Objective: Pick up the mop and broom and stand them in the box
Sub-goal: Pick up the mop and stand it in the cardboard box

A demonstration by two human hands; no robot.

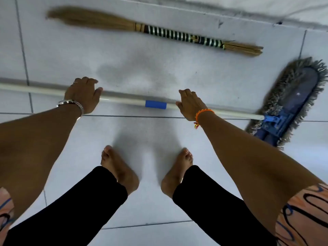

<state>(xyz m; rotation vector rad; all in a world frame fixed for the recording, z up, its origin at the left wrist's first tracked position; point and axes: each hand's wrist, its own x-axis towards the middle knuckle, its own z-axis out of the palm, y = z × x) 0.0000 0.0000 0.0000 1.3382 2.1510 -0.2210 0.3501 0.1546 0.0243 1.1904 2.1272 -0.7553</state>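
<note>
The mop lies across the tiled floor in front of my bare feet. Its white handle (127, 101) carries a blue band, and its blue head (291, 102) with a grey fringe is at the right. Beyond it lies the broom (177, 35), with straw bristles at the left and a black-and-white striped grip. My left hand (82, 95) is palm down over the handle left of the blue band. My right hand (190, 103) is palm down over it right of the band. Neither hand's fingers are visibly wrapped around the pole. No box is in view.
A wall base or step edge (230, 10) runs along the far side behind the broom. My two bare feet (120, 167) stand on the light floor tiles just short of the mop handle.
</note>
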